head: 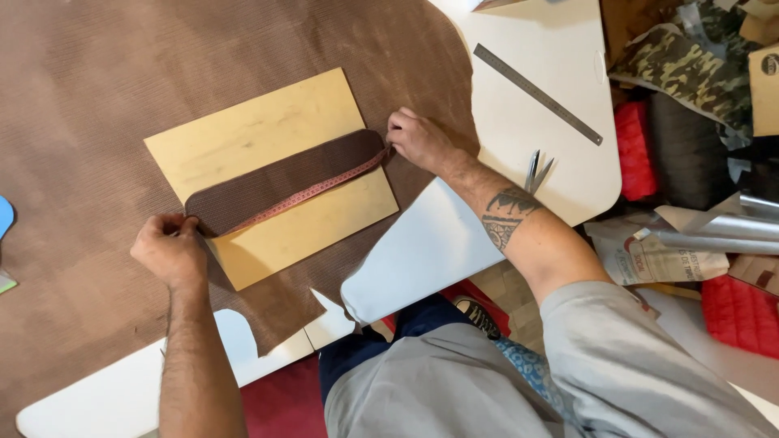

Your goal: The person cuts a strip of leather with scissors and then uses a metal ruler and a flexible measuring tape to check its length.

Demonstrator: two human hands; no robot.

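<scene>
A person leans over a white desk (pixel 560 49) draped with a large sheet of brown ribbed fabric (pixel 97 97). On the fabric lies a pale wooden board (pixel 251 134), turned at a slant, and across its middle rests a dark brown fabric strip (pixel 268 182) with rounded ends, running from the near left to the far right. A reddish measuring tape (pixel 312 191) is stretched along that strip.

The left hand (pixel 169 250) sits at the strip's left end, fingers pinched closed on the end of the tape, pressing it down by the board's left edge. The right hand (pixel 418 139) is at the strip's right end, fingers curled shut on the other end of the tape, pulling it taut just off the board's right edge. The right forearm carries a dark tattoo.

Further right on the bare desk, a long steel ruler (pixel 537 94) lies diagonally, and a pair of scissors (pixel 535 170) rests just beyond the right forearm. Off the desk's right edge, things are piled up: camouflage cloth (pixel 690 69), red quilted material (pixel 634 150), and rolled silver tubes (pixel 714 231). A notch has been cut from the brown fabric's near edge.
</scene>
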